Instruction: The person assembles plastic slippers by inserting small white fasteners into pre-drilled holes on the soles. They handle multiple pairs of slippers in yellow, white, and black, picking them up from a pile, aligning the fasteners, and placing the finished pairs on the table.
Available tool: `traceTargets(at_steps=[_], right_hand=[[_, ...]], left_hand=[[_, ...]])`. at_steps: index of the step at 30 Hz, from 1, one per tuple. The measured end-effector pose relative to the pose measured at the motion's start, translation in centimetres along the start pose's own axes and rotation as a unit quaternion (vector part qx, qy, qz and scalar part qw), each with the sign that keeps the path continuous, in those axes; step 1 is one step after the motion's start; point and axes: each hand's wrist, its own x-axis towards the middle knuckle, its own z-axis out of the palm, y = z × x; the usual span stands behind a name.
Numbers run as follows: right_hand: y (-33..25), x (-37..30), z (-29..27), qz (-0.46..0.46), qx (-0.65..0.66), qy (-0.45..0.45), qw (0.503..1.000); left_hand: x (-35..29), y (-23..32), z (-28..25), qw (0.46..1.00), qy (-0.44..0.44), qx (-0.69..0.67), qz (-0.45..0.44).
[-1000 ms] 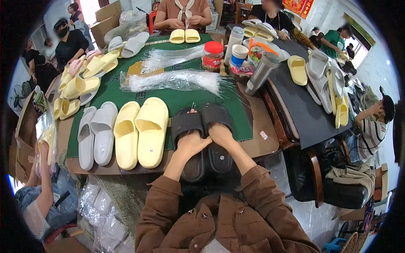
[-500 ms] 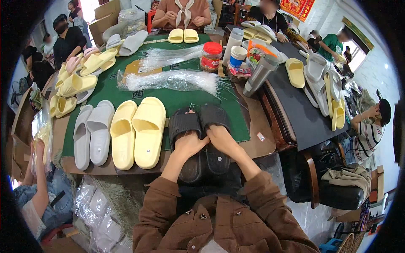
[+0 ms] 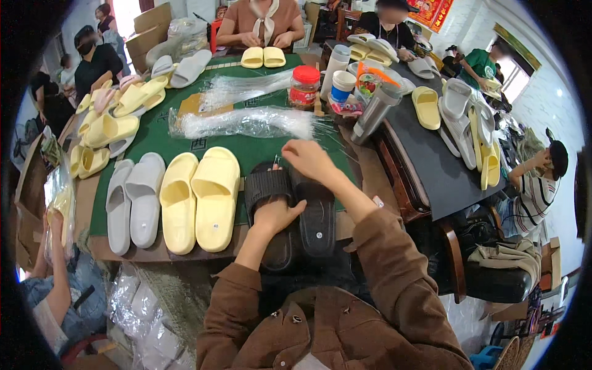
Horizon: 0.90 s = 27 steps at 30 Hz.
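Observation:
A pair of black slide slippers lies side by side at the table's near edge. My left hand point(image 3: 276, 216) reaches under the strap of the left black slipper point(image 3: 269, 190); its fingertips show at the open toe, closed around a thin clear plastic tie point(image 3: 275, 159) that sticks up. Over the toe of the right black slipper point(image 3: 318, 216) is my right hand point(image 3: 306, 161), with bent fingers drawn together close to the tie. Whether those fingers hold its end is too small to see.
Left of the black pair stand yellow slippers point(image 3: 216, 203) and grey slippers point(image 3: 147, 203). Beyond are bundles of clear ties point(image 3: 246, 122), a red-lidded jar point(image 3: 304, 86) and a steel tumbler point(image 3: 376, 114). Other people sit around, one across the table behind small yellow slippers point(image 3: 263, 58).
My right hand has come out of the right black slipper and moved up to its toe, near the tie. My left hand stays inside the left slipper.

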Motion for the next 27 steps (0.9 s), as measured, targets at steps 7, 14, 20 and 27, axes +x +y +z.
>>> traceTargets(at_steps=[7,14,20,27], right_hand=[[-1.3,1.8,3.3,0.114,-0.041,-0.107,0.987],[1.0,1.5,3.2,0.138,0.08,-0.082,0.984],[1.9,1.3,4.0,0.145,0.104,-0.05,0.983],[2.2,1.2,4.0,0.157,0.113,-0.042,0.98]], left_hand=[[0.4,-2.8,2.0,0.997,0.053,0.062,-0.013],[0.1,-1.5,1.2,0.997,0.052,0.057,-0.009],[-1.0,-0.5,-0.7,1.0,-0.014,0.001,-0.009],[-5.3,0.1,-0.4,0.957,0.199,0.095,0.187]])
